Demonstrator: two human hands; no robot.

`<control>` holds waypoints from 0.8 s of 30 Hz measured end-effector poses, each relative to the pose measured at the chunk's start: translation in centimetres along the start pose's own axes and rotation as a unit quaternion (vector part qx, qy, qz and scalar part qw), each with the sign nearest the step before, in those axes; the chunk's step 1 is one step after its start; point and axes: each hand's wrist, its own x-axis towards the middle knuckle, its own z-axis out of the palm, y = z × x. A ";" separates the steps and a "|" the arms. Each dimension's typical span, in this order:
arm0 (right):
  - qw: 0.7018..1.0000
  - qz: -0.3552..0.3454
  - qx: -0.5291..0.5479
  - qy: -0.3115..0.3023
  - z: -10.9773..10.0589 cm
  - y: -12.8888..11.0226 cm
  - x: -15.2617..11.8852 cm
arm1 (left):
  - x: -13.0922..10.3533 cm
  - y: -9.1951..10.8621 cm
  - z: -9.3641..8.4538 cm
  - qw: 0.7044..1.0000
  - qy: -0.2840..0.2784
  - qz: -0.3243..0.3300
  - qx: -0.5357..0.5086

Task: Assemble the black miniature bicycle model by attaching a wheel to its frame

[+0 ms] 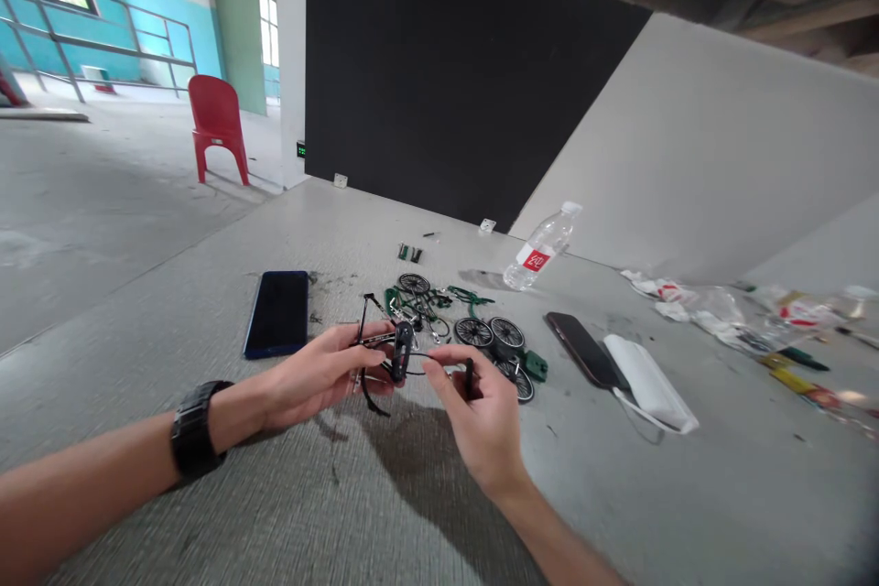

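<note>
My left hand (322,375) grips a small black model bicycle frame (395,352) with thin rods and a dark seat-like piece, held just above the grey floor. My right hand (477,407) pinches a thin wire or cable coming off that frame, and a small black part sits between its fingers. Just beyond my hands lie several loose model parts: small spoked wheels (491,334), green frame pieces (471,298) and a green block (536,366). A black watch band is on my left wrist (196,430).
A blue-edged phone (278,313) lies face up to the left, a dark phone (582,348) and a white power bank with cable (649,385) to the right. A plastic water bottle (539,249) lies beyond. Wrappers and small tools (755,320) litter the far right. A red chair (218,126) stands far left.
</note>
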 end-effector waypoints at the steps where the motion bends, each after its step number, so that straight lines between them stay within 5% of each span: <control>1: 1.000 -0.005 -0.004 -0.006 0.0 0.0 0.0 | 0.0 -0.1 0.1 1.000 0.002 0.004 -0.001; 11: 0.995 -0.026 -0.047 -0.080 -0.2 -0.4 0.2 | 0.5 -0.2 0.5 0.997 0.019 0.043 0.069; 16: 0.987 -0.001 -0.126 -0.104 -1.4 0.7 1.8 | 0.7 -0.3 0.0 0.992 0.091 0.025 0.087; 20: 0.963 -0.062 -0.206 -0.164 -1.4 1.5 1.9 | 0.8 -0.3 -0.5 0.986 0.121 0.027 0.109; 24: 0.935 -0.108 -0.270 -0.203 -0.2 1.6 1.3 | 0.8 -0.3 -0.7 0.990 0.089 0.047 0.098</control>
